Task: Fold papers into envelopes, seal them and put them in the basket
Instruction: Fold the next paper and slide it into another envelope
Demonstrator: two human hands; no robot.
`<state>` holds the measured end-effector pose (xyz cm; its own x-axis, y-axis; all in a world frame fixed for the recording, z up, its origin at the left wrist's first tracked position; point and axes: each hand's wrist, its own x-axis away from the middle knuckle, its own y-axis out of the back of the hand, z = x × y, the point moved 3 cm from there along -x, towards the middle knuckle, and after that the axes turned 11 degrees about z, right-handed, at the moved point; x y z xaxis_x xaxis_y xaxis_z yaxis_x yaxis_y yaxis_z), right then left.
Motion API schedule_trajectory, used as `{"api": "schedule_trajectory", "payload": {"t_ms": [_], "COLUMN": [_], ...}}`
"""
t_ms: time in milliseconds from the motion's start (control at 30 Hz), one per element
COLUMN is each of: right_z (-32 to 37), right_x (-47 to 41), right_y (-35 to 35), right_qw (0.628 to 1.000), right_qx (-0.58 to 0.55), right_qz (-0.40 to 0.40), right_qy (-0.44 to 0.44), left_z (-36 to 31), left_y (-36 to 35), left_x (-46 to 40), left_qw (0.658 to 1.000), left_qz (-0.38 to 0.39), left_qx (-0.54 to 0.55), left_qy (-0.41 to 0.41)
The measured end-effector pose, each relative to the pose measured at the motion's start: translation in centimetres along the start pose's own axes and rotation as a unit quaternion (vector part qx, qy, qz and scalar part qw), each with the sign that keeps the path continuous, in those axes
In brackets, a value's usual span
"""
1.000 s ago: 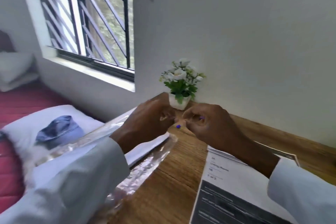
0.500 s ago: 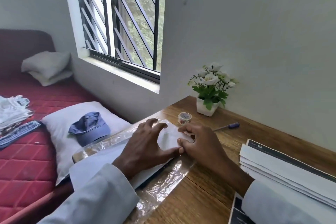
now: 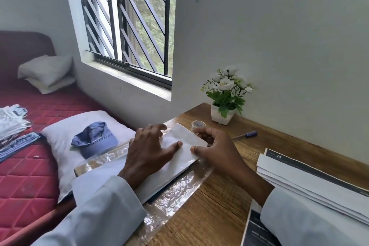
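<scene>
A white envelope (image 3: 184,142) lies on a stack of white envelopes (image 3: 159,177) inside a crinkled clear plastic wrapper (image 3: 175,199) at the wooden desk's left edge. My left hand (image 3: 149,146) lies flat on the envelope, fingers spread, thumb pressing its middle. My right hand (image 3: 215,148) holds the envelope's right end, thumb on the near corner and fingers along the far edge. A small roll of tape (image 3: 197,125) stands just beyond my right hand. A stack of folded papers (image 3: 311,183) lies at the right. No basket is in view.
A purple-capped pen (image 3: 246,135) lies on the desk (image 3: 219,205) behind my right hand. A potted white flower (image 3: 224,96) stands against the wall. Left of the desk is a red bed (image 3: 30,175) with a pillow (image 3: 65,132), a blue cap (image 3: 93,139) and folded clothes (image 3: 12,124).
Both hands came down from in front of the flower pot onto the envelope stack. My left hand now presses flat and my right hand holds the envelope's end.
</scene>
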<state>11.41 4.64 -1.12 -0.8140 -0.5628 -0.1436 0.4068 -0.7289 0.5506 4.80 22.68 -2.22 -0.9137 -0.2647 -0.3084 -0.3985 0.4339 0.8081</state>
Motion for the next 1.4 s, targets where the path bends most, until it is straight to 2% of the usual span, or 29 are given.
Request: {"api": "schedule_trajectory", "payload": {"t_ms": [233,367,500,600,700,867,967,1100,1200,1333,1400], "right_z": [0.2,-0.4,-1.0,-1.2,-1.0,-0.6,-0.2,0.1,1.0,3.3,4.4], "right_x": [0.4,0.4,0.3,0.1,0.1,0.3,0.4,0.4,0.6,1.1,1.6], "right_y": [0.7,0.9,1.2,1.6,2.0,1.6,1.6,2.1,2.9,4.9,6.0], "right_qw": [0.99,0.979,0.979,0.976,0.976,0.997,0.998,0.998,0.996,0.991,0.99], "right_qx": [-0.137,-0.198,-0.194,-0.21,-0.21,-0.058,-0.012,-0.035,-0.075,-0.119,-0.128], "right_qz": [0.023,0.034,0.039,0.022,0.007,-0.041,-0.057,-0.058,-0.054,-0.053,-0.052], "right_qy": [-0.008,-0.031,-0.056,-0.059,-0.055,-0.023,0.007,0.004,0.005,0.018,0.021], "left_z": [0.8,0.4,0.1,0.0,0.0,0.2,0.3,0.2,-0.8,-4.1,-6.0], "left_y": [0.1,0.4,0.7,0.8,0.9,1.1,1.0,1.3,2.4,3.5,3.7], "left_x": [-1.0,-1.5,-1.9,-2.2,-2.5,-2.7,-2.4,-2.2,-1.8,-0.7,-0.2], "left_qw": [0.997,0.996,0.982,0.978,0.979,0.985,0.987,0.989,0.99,0.988,0.981], "left_qz": [0.046,0.037,0.038,0.053,0.051,0.041,0.044,0.021,-0.004,0.061,0.067], "left_qx": [0.041,0.083,0.182,0.202,0.193,0.159,0.147,0.138,0.106,0.002,-0.073], "left_qy": [0.044,0.017,-0.008,-0.024,-0.042,-0.052,-0.042,-0.042,-0.09,-0.142,-0.167]}}
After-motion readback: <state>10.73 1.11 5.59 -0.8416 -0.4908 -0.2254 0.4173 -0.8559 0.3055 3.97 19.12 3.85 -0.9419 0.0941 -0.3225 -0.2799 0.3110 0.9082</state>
